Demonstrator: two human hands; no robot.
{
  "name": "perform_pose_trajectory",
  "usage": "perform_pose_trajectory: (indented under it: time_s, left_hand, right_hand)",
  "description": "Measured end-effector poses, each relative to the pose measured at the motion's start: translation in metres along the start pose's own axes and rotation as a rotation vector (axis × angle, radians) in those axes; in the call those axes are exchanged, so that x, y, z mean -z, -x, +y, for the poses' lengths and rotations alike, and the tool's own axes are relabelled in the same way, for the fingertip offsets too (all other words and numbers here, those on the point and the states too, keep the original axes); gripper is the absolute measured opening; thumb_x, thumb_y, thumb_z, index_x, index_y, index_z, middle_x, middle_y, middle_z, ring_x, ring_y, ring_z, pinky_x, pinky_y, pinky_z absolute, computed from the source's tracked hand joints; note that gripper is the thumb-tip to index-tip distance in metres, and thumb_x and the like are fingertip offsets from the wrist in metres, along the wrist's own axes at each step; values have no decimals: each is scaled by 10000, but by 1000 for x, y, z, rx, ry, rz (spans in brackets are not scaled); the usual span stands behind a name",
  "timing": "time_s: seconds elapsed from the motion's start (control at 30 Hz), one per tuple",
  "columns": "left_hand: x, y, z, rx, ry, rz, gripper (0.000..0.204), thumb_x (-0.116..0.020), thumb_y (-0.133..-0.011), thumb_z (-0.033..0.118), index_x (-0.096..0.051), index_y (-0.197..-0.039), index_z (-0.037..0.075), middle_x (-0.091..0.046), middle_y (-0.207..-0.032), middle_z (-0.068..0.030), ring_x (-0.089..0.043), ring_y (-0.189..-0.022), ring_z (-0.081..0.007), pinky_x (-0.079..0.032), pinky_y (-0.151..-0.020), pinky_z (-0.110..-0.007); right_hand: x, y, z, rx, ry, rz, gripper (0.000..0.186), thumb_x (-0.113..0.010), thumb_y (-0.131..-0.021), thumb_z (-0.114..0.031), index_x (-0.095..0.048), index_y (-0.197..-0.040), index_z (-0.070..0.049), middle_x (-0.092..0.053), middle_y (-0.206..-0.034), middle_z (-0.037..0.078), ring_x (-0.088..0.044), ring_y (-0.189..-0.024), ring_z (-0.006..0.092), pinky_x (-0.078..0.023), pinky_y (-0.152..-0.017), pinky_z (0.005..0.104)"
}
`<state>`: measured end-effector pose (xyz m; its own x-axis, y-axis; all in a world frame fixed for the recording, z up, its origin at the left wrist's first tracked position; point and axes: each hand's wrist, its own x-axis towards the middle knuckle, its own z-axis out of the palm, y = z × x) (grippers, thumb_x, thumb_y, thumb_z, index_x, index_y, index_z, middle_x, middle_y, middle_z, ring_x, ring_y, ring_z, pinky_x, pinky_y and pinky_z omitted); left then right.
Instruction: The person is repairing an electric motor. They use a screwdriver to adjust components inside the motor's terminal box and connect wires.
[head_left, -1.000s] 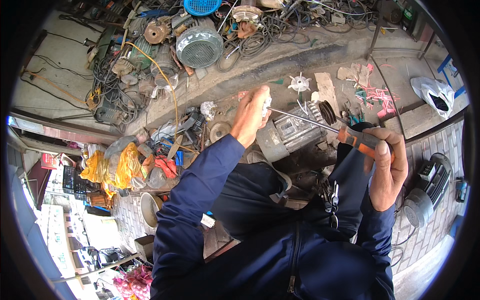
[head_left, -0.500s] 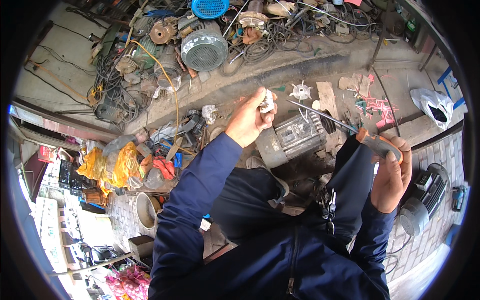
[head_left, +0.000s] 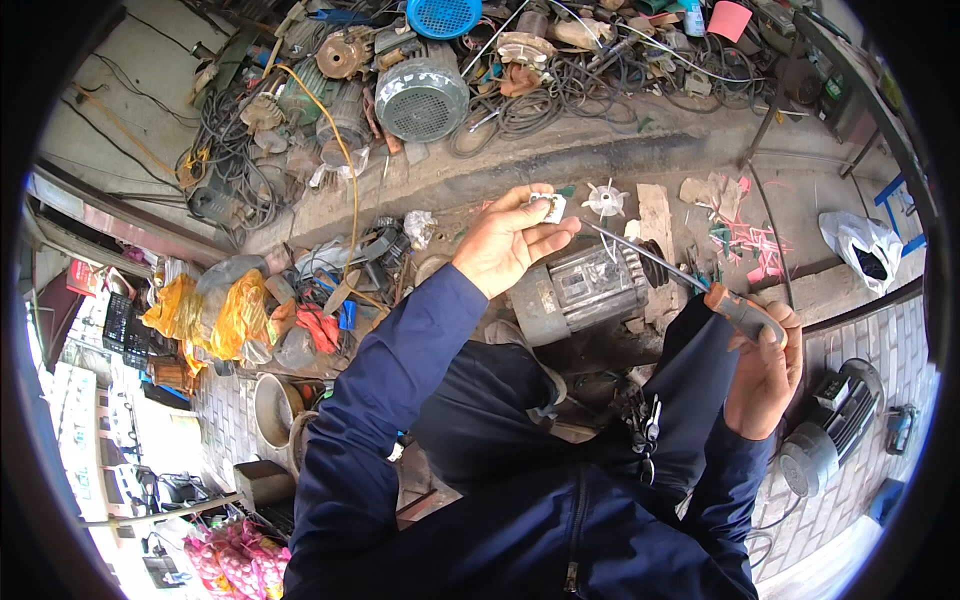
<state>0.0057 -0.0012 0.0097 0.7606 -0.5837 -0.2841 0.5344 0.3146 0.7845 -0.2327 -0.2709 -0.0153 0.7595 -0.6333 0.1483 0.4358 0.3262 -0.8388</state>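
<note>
My left hand (head_left: 505, 240) holds a small white block (head_left: 553, 208) between thumb and fingers, above a grey electric motor (head_left: 578, 292). My right hand (head_left: 762, 365) grips a screwdriver (head_left: 735, 315) with an orange and grey handle; its long shaft points up-left, and its tip is near the white block, apparently just apart from it. The motor lies on the ground between my knees and the step, with a dark pulley at its right end. A white plastic fan (head_left: 604, 199) lies behind it.
Motors (head_left: 421, 100), cables and parts are piled on the raised step. Yellow bags (head_left: 236, 315) and assorted parts lie left, near a metal basin (head_left: 274, 410). A white bag (head_left: 856, 245), pink scraps (head_left: 748, 240) and another motor (head_left: 825, 440) are at the right.
My left hand has turned, showing the white block between thumb and fingers. My right hand has moved slightly down with the screwdriver, whose tip has drawn away from the left hand's thumb side.
</note>
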Motion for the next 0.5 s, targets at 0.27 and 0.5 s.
perform_pose_trajectory:
  time_s: [0.27, 0.5]
  left_hand:
    - [7, -1, -1, 156, 51, 82, 248, -661, -1024, 157, -638, -1243, 41, -708, -1132, -85, -706, -1005, -232, -576, -827, -349]
    - [15, -6, -2, 210, 198, 30, 183, -683, -1009, 166, -668, -1141, 40, -704, -1012, -82, -666, -835, -177, -542, -705, -291]
  right_hand:
    - [-8, 2, 4, 6, 33, -36, 296, -647, -1000, -138, -593, -1245, 18, -695, -1193, 182, -628, -850, 169, -490, -796, 305]
    - [-12, 2, 6, 4, 43, -31, 293, -645, -1002, -148, -591, -1232, 24, -695, -1176, 171, -618, -841, 157, -487, -811, 304]
